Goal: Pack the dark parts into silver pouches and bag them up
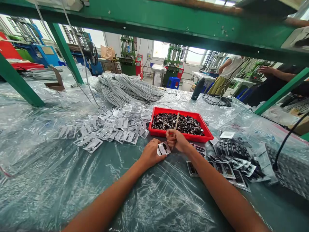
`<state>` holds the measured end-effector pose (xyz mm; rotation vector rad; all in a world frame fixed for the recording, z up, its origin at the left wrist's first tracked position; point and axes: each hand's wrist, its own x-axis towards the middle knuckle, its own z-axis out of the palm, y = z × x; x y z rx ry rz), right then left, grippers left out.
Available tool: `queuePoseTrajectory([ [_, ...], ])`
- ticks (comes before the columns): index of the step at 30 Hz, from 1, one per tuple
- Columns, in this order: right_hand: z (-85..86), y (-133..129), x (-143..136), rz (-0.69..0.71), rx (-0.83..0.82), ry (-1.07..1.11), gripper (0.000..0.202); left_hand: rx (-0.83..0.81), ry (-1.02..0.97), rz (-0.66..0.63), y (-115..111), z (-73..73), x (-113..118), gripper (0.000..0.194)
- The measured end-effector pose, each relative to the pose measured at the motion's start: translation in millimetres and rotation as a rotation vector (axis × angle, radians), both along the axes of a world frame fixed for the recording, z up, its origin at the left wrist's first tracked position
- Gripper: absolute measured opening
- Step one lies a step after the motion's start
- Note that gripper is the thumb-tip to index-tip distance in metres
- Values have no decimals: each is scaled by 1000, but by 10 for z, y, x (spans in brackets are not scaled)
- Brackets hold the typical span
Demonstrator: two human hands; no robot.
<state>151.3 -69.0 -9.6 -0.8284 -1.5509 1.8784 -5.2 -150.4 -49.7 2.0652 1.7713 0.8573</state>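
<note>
White packet [163, 149], pale stick [177, 120], nearly upright

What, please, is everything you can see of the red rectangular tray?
The red rectangular tray looks like plastic: shallow, open-topped, with low walls. It rests flat on the plastic-covered green table, holding a heap of small, mostly black pieces with silvery parts. The person's right hand, gripping a thin pale stick, overlaps its near wall in this view; whether they touch cannot be told.
</note>
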Motion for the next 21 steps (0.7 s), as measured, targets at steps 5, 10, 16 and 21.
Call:
queuePoseTrajectory([
  [5, 224, 72, 256, 168, 540, -651, 14, -59, -598, 51, -62, 154, -279, 43],
  [10, 318, -102, 201, 127, 1053, -829, 11, -16, -796, 140, 36, 276, -311, 50],
  [16, 307, -187, -234, -425, 1428, -523, 37, 172, -934, 189, 448, 469, 59, 47],
  [21, 243, 121, -262, -593, 1359, -451, 34, 333, -1055, 238, 865, 566, 286, 37],
])
